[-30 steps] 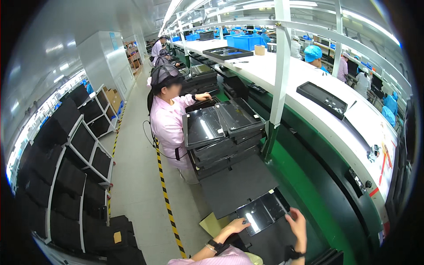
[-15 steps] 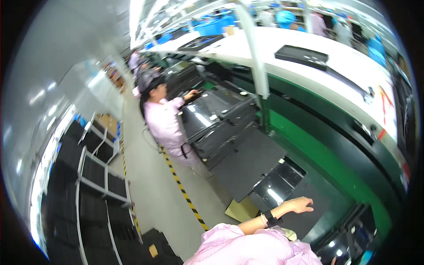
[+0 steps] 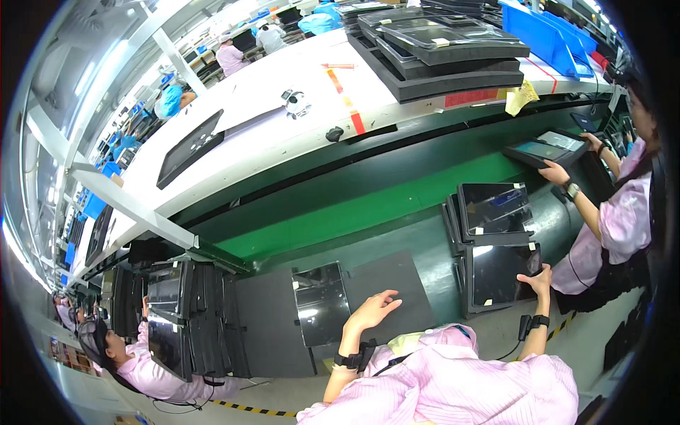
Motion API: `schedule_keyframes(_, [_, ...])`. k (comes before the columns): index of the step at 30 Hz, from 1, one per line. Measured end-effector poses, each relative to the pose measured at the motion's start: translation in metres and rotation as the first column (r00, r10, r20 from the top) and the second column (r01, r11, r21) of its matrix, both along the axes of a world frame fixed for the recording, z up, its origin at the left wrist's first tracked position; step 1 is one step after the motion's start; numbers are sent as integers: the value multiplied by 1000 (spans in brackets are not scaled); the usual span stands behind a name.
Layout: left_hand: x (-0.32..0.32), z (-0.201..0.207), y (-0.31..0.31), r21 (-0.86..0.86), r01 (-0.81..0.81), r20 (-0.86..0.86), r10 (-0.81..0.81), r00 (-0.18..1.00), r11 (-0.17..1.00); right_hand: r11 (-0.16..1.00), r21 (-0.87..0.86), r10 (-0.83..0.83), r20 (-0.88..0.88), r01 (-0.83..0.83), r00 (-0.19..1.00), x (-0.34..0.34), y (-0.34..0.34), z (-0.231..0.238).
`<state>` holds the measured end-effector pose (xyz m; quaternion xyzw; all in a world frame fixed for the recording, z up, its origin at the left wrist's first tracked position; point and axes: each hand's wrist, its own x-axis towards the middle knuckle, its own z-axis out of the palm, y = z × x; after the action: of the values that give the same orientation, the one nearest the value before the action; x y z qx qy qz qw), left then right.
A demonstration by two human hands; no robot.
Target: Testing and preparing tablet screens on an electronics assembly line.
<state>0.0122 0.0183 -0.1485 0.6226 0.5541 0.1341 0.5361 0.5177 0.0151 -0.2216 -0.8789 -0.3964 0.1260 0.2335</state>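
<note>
Left hand clear; right hand touches panel edge.

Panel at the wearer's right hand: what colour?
The panel is glossy black, best seen in the head view.

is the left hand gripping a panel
No, the left hand hangs open over the black pad with nothing visible in it, and the nearest panel lies apart to its left.

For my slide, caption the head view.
Right hand at the edge of a stacked glossy panel, left hand empty over a dark flat sheet.
</note>
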Motion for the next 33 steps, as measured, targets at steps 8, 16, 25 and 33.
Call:
schedule_keyframes(8, [12,22,7,63,-47,154,37,987,997,889,435,-79,-154,139,985,-72,-44,121])
schedule_keyframes(16, [73,115,48,585,-189,431,-105,896,789,585,798,456,-175,-146,873,-131,-39,193])
schedule_keyframes(25, [66,169,9,500,-529,714,19,700,686,337,932,683,-340,134,647,-196,39,188])
schedule_keyframes(33, [34,176,18,162,-707,810,317,494,688,562,720,642,-690,407,335,-277,48,235])
